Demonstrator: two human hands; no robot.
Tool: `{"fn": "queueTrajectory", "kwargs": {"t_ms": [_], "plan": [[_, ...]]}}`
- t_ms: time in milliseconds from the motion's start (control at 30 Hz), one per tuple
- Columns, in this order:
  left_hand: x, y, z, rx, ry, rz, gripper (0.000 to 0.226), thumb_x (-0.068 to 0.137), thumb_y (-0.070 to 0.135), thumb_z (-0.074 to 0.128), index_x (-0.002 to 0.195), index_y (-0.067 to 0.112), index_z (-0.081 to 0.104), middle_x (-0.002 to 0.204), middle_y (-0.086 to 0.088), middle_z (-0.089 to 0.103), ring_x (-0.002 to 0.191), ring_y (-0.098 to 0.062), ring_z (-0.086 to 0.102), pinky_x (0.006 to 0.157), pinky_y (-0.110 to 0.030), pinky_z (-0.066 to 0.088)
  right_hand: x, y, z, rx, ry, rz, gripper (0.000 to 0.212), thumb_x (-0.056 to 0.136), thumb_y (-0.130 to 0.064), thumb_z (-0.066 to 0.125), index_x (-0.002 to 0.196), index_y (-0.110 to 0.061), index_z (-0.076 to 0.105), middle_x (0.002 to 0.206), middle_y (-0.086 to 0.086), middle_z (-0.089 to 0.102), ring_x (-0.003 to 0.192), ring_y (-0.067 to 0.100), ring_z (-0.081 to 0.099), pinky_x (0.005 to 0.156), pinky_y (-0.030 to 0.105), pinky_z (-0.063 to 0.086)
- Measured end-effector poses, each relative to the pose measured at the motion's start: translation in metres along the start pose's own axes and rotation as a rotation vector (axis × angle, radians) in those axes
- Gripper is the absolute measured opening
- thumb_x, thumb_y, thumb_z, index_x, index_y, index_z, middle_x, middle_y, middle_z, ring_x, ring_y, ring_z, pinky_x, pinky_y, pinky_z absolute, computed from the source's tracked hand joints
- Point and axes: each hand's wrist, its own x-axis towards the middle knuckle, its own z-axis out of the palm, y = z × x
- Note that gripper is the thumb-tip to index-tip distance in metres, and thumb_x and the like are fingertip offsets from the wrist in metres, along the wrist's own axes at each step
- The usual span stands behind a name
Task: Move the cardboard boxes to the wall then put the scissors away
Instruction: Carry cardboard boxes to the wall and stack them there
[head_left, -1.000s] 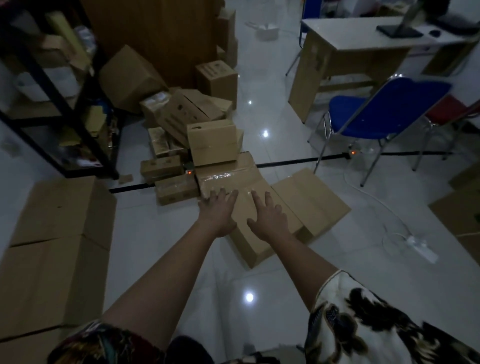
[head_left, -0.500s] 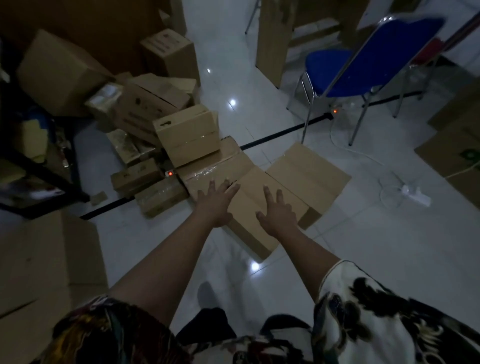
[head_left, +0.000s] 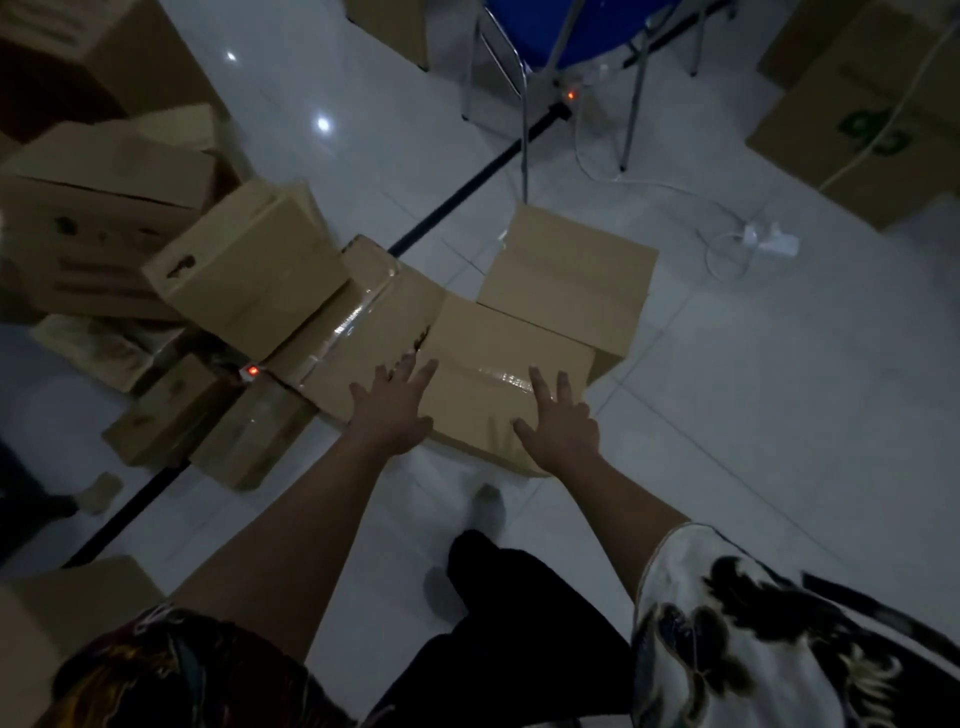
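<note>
Both hands are seen stretched out over the nearest cardboard box (head_left: 483, 338), which lies flat on the white tiled floor (head_left: 727, 415). The left hand (head_left: 392, 410) is held open with the fingers spread, placed at the box's left edge where it meets a taped box (head_left: 363, 327). The right hand (head_left: 558, 426) is likewise spread wide, fingers straight, laid over the near right part of the same lid beside a strip of clear tape. Nothing is gripped by either hand; whether the palms actually press on the cardboard cannot be told.

A third box (head_left: 566, 270) is set touching the far right side of the nearest one. A box with a handle slot (head_left: 249, 270) is stacked tilted on the taped box, and a large box (head_left: 98, 208) is seen behind it at the left. Several small boxes (head_left: 171, 415) are lying on the floor at the lower left, beside a small red light (head_left: 253, 370).

A black strip (head_left: 452, 200) is run across the floor under the pile. A blue chair (head_left: 550, 31) is placed beyond the boxes, a white power strip (head_left: 769, 241) is found to their right, and a box with green print (head_left: 872, 130) is seen well apart at the upper right.
</note>
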Motion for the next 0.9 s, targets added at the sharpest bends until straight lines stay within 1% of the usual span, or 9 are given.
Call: {"fn": "queueTrajectory", "kwargs": {"t_ms": [167, 267, 367, 433, 500, 567, 700, 800, 900], "plan": [[0.065, -0.012, 0.008, 0.027, -0.012, 0.048, 0.081, 0.094, 0.038, 0.055, 0.155, 0.030, 0.001, 0.163, -0.001, -0.004, 0.146, -0.039, 0.009, 0.108, -0.064, 0.019, 0.047, 0.008, 0.021, 0.038, -0.031, 0.091, 0.082, 0.093, -0.062, 0.044, 0.153, -0.042, -0.008, 0.163, 0.004, -0.006, 0.137, 0.052, 0.026, 0.107, 0.053, 0.033], [0.103, -0.024, 0.026, 0.046, -0.018, 0.067, 0.083, 0.094, 0.041, 0.055, 0.154, 0.032, -0.001, 0.163, -0.002, -0.003, 0.145, -0.040, 0.011, 0.108, -0.064, 0.020, 0.074, 0.013, 0.036, 0.033, -0.051, 0.137, 0.083, 0.092, -0.064, 0.043, 0.152, -0.043, -0.009, 0.163, 0.004, -0.010, 0.138, 0.054, 0.022, 0.107, 0.055, 0.032], [0.133, -0.040, 0.051, 0.126, -0.038, 0.097, 0.081, 0.094, 0.048, 0.051, 0.154, 0.034, -0.003, 0.163, -0.001, -0.003, 0.144, -0.040, 0.014, 0.108, -0.064, 0.022, 0.096, 0.019, 0.055, -0.016, -0.069, 0.149, 0.084, 0.091, -0.066, 0.041, 0.152, -0.043, -0.012, 0.163, 0.004, -0.015, 0.139, 0.056, 0.016, 0.107, 0.057, 0.031], [0.155, -0.050, 0.067, 0.172, -0.068, 0.120, 0.078, 0.094, 0.053, 0.046, 0.154, 0.035, -0.002, 0.163, 0.000, -0.003, 0.144, -0.041, 0.015, 0.107, -0.063, 0.022, 0.112, 0.024, 0.071, -0.092, -0.091, 0.137, 0.085, 0.091, -0.067, 0.041, 0.152, -0.042, -0.013, 0.162, 0.005, -0.017, 0.139, 0.058, 0.015, 0.106, 0.058, 0.032], [0.175, -0.057, 0.079, 0.175, -0.094, 0.142, 0.076, 0.095, 0.056, 0.043, 0.154, 0.035, 0.000, 0.163, 0.000, -0.004, 0.144, -0.041, 0.013, 0.108, -0.064, 0.020, 0.125, 0.029, 0.085, -0.172, -0.117, 0.128, 0.086, 0.091, -0.068, 0.040, 0.151, -0.042, -0.014, 0.162, 0.006, -0.020, 0.138, 0.059, 0.014, 0.105, 0.058, 0.034], [0.201, -0.060, 0.087, 0.214, -0.096, 0.170, 0.077, 0.094, 0.057, 0.043, 0.154, 0.035, -0.001, 0.163, 0.000, -0.005, 0.145, -0.042, 0.011, 0.108, -0.066, 0.018, 0.142, 0.033, 0.098, -0.195, -0.138, 0.153, 0.086, 0.091, -0.068, 0.039, 0.151, -0.042, -0.015, 0.161, 0.006, -0.022, 0.139, 0.060, 0.013, 0.105, 0.058, 0.034], [0.248, -0.064, 0.105, 0.242, -0.027, 0.172, 0.081, 0.092, 0.060, 0.044, 0.154, 0.035, -0.002, 0.163, -0.001, -0.005, 0.144, -0.046, 0.006, 0.105, -0.074, 0.010, 0.176, 0.043, 0.124, -0.148, -0.143, 0.221, 0.084, 0.094, -0.064, 0.040, 0.151, -0.040, -0.016, 0.161, 0.006, -0.022, 0.140, 0.058, 0.012, 0.105, 0.057, 0.034], [0.274, -0.067, 0.117, 0.239, -0.026, 0.147, 0.085, 0.090, 0.064, 0.044, 0.153, 0.036, -0.006, 0.162, -0.001, -0.013, 0.144, -0.047, 0.003, 0.104, -0.075, 0.005, 0.194, 0.057, 0.140, -0.106, -0.143, 0.281, 0.084, 0.095, -0.062, 0.040, 0.151, -0.039, -0.018, 0.161, 0.006, -0.021, 0.141, 0.057, 0.011, 0.106, 0.057, 0.033], [0.301, -0.076, 0.131, 0.271, -0.025, 0.182, 0.086, 0.088, 0.068, 0.042, 0.152, 0.039, -0.007, 0.161, -0.001, -0.017, 0.144, -0.048, 0.002, 0.104, -0.076, 0.003, 0.214, 0.075, 0.159, -0.093, -0.142, 0.301, 0.084, 0.094, -0.064, 0.039, 0.151, -0.040, -0.017, 0.161, 0.006, -0.022, 0.141, 0.057, 0.011, 0.106, 0.060, 0.033]]}}
